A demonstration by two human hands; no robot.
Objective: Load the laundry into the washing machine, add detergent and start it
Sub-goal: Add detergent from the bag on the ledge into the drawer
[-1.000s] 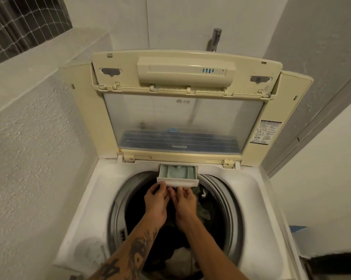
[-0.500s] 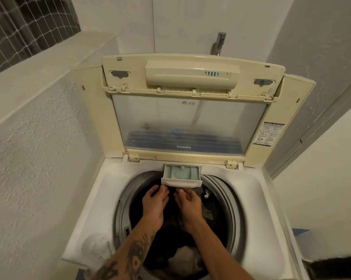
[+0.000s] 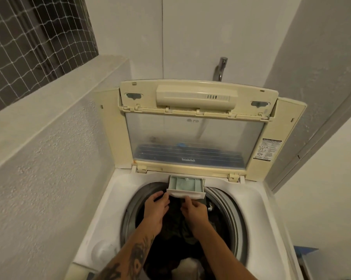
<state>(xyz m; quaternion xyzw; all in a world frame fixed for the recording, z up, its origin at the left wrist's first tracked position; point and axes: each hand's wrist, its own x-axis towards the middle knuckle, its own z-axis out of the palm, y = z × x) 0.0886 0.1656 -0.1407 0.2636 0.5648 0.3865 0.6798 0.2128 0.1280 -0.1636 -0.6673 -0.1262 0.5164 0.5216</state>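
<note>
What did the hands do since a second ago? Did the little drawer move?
Little changed. The left hand slid a bit left, to the left corner of the drawer. The right hand stayed at the front lip near the middle, pinching it. The drawer stayed pulled out over the tub, the lid stayed up, and the clothes stayed inside.

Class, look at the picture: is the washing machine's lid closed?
No, the lid stands upright behind the open drum, where dark laundry shows.
</note>
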